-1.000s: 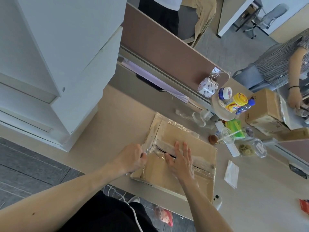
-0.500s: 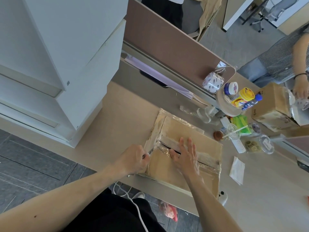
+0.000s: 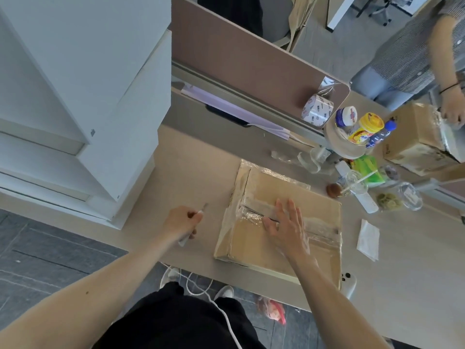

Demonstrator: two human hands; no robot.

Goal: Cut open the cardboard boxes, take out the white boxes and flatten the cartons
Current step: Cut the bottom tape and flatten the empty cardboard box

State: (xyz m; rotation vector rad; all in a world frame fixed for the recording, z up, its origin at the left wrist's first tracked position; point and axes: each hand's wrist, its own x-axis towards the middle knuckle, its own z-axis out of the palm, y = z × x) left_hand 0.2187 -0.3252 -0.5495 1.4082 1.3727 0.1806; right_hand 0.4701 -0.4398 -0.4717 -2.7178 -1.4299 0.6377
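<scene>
Cardboard box (image 3: 251,244), flat, glossy, perhaps tape-wrapped.

— Where's the cardboard box (image 3: 251,248)?
— Centre of the frame, flat on the tabletop (image 3: 196,167): brown, shiny with clear tape, a dark gap along the left part of its top seam.
— The cutter (image 3: 203,209)?
— In the left hand (image 3: 182,221), just left of the box, clear of it.
— And the white boxes (image 3: 75,71)?
— Stacked upper left, closed.
</scene>
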